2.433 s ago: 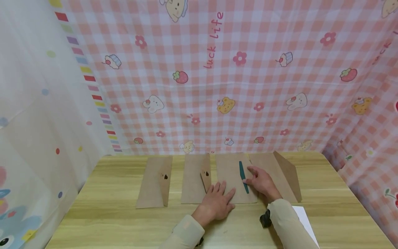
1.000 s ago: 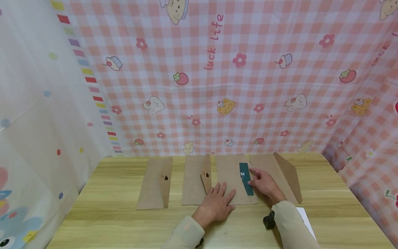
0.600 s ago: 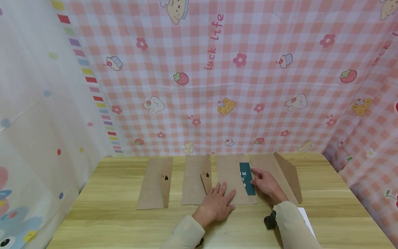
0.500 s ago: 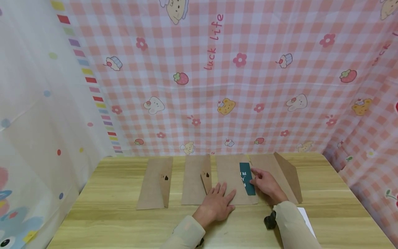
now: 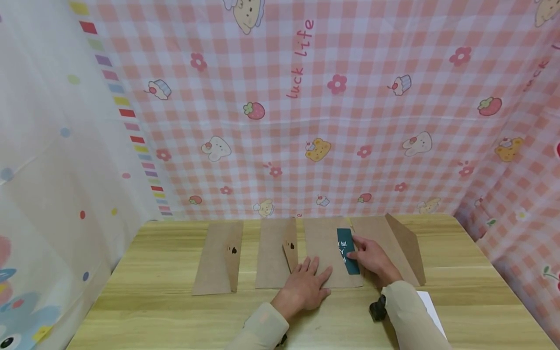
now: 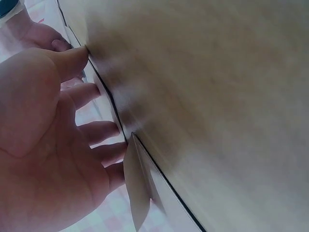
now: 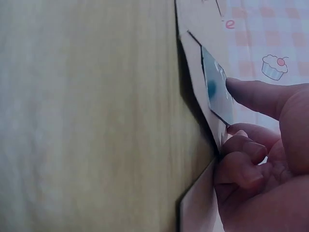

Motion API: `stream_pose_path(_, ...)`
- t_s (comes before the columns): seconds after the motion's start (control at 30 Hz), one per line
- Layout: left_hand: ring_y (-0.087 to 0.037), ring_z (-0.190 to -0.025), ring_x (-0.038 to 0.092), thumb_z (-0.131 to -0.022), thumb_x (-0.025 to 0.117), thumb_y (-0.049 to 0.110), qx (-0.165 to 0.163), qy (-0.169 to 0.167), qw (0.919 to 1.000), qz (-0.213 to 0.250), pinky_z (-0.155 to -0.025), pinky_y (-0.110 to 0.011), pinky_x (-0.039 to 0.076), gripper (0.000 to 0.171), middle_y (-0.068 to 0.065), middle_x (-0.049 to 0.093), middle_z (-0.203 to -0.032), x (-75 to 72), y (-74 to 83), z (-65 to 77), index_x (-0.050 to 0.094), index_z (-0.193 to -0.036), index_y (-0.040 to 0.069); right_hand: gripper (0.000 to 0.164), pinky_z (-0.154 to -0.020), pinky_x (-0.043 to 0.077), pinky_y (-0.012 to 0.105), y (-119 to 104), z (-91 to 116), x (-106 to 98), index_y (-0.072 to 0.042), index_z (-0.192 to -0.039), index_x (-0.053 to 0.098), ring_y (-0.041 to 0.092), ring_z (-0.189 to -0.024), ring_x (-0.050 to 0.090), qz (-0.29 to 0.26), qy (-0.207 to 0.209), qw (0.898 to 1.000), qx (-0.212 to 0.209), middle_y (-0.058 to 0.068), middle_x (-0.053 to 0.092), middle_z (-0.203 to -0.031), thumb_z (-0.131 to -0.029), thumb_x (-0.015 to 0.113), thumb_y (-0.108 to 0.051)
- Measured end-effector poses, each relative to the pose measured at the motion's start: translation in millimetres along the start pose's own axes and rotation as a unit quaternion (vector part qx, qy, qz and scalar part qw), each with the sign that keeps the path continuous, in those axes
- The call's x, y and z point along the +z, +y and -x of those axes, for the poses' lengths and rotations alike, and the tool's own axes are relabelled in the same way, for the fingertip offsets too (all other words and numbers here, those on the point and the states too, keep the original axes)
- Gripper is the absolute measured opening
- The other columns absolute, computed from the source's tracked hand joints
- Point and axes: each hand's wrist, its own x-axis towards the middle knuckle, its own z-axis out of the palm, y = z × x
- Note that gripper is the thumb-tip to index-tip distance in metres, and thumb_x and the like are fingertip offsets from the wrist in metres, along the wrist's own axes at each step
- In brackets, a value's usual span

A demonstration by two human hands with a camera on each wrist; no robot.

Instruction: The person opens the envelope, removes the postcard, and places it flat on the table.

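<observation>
Four-sided kraft paper pieces lie in a row; on the third, a brown paper sheet [image 5: 321,238], sits a dark green flap or card [image 5: 347,267] with white lettering. My right hand [image 5: 373,260] has its thumb on the green piece's face and the index finger at its edge; the right wrist view shows the green piece [image 7: 216,89] tilted, the other fingers curled below. My left hand [image 5: 302,288] rests with spread fingers on the sheet's lower left. In the left wrist view that hand [image 6: 48,125] shows its palm side, fingertips at the paper's edge.
Left of this sheet lie two kraft pieces with printed flaps, a nearer one [image 5: 269,253] and a farther one [image 5: 212,257]. On the right, another kraft piece [image 5: 374,226] has a raised flap [image 5: 404,243]. White paper [image 5: 430,311] shows beside the right sleeve on the wooden table [image 5: 153,301].
The green piece has gone from a narrow strip to a wider, lettered face. My right thumb has shifted left onto it since half a second ago. My left hand has stayed in place.
</observation>
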Motion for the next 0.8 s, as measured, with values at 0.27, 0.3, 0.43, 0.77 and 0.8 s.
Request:
stream_pose_path(0.27, -0.026, -0.151, 0.023, -0.102, 0.045, 0.049, 0.001, 0.001, 1.0000, 0.001, -0.119, -0.043, 0.027, 0.056, -0.004, 0.024, -0.164, -0.4, -0.6, -0.2, 0.033, -0.155, 0.036, 0.068, -0.116, 0.020, 0.059, -1.3, 1.4, -0.8, -0.008, -0.156, 0.030, 0.042, -0.147, 0.023, -0.051, -0.013, 0.999, 0.016, 0.026, 0.023, -0.160, -0.096, 0.061, -0.016)
stream_pose_path(0.3, -0.026, -0.151, 0.023, -0.102, 0.045, 0.049, 0.001, 0.001, 1.0000, 0.002, -0.119, -0.043, 0.027, 0.056, -0.004, 0.024, -0.164, -0.4, -0.6, -0.2, 0.033, -0.155, 0.036, 0.068, -0.116, 0.020, 0.059, -1.5, 1.7, -0.9, -0.009, -0.156, 0.029, 0.043, -0.147, 0.023, -0.058, -0.014, 0.998, 0.018, 0.025, 0.022, -0.160, -0.096, 0.060, -0.016)
stream_pose_path(0.43, -0.026, -0.151, 0.023, -0.102, 0.045, 0.049, 0.001, 0.001, 1.0000, 0.003, -0.119, -0.043, 0.027, 0.056, -0.004, 0.024, -0.164, -0.2, -0.6, -0.5, 0.033, -0.155, 0.036, 0.069, -0.115, 0.022, 0.060, -1.8, 3.5, -0.8, -0.013, -0.157, 0.029, 0.043, -0.145, 0.026, -0.073, -0.015, 0.997, 0.023, 0.027, 0.023, -0.159, -0.096, 0.060, -0.015)
stream_pose_path(0.77, -0.026, -0.151, 0.022, -0.102, 0.045, 0.049, -0.001, -0.003, 1.0000, 0.005, -0.119, -0.043, 0.026, 0.056, -0.004, 0.023, -0.164, -0.1, 0.0, -1.2, 0.032, -0.155, 0.036, 0.070, -0.105, 0.042, 0.052, -0.1, 7.4, -0.3, -0.013, -0.157, 0.030, 0.034, -0.120, 0.047, -0.070, -0.001, 0.998, 0.006, 0.026, 0.048, -0.137, -0.095, 0.062, -0.013)
stream_pose_path(0.8, -0.026, -0.151, 0.022, -0.102, 0.045, 0.049, -0.001, -0.003, 1.0000, 0.004, -0.119, -0.043, 0.026, 0.056, -0.004, 0.023, -0.164, 0.0, 0.1, -1.2, 0.032, -0.155, 0.036, 0.070, -0.096, 0.048, 0.047, 0.2, 7.1, -0.4, -0.013, -0.157, 0.029, 0.033, -0.113, 0.051, -0.069, 0.000, 0.998, 0.005, 0.025, 0.052, -0.131, -0.095, 0.062, -0.012)
